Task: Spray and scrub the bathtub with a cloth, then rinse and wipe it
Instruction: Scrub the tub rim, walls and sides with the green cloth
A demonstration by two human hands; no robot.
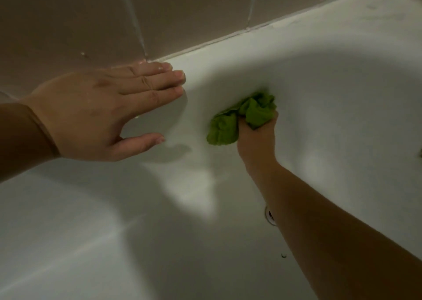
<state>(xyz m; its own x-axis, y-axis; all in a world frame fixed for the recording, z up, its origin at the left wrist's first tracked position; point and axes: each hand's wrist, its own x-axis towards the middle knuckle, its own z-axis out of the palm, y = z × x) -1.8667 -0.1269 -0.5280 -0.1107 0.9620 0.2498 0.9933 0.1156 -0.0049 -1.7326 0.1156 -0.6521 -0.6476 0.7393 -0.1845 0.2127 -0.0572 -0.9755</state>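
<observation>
- Scrubbing step, head view (the only view): right hand [257,137] grips a bunched green cloth [239,119], fingers curled round it, and presses it against the far inner wall of the white bathtub [319,94].
- Cloth sits just below the curve where the tub rim rolls over into the basin, roughly mid-frame.
- Left hand [102,112] lies flat on the tub rim, fingers straight and pressed together, thumb splayed toward the basin. It holds nothing and reads as a brace.
- Fingertips of the left hand reach the seam where the rim meets the tiled wall [80,25].
- To do the step well, judgement: keep the cloth wadded so the pressure stays under the knuckles, work in overlapping passes along the wall, and keep weight on the braced hand.
- Surface looks wet or glossy; whether spray is on it cannot be told. Likely slippery, so the brace could slide.
- Edges: the rim-to-tile seam runs diagonally up to the right, and the cloth is near it but not touching.
- Drain [270,217] shows partly beside the right forearm, well apart from the cloth.
- Room: open tub wall lies to the right of the cloth and open floor below it.
- To the left, the braced hand and rim corner limit the stroke.
- No spray bottle in frame.
</observation>
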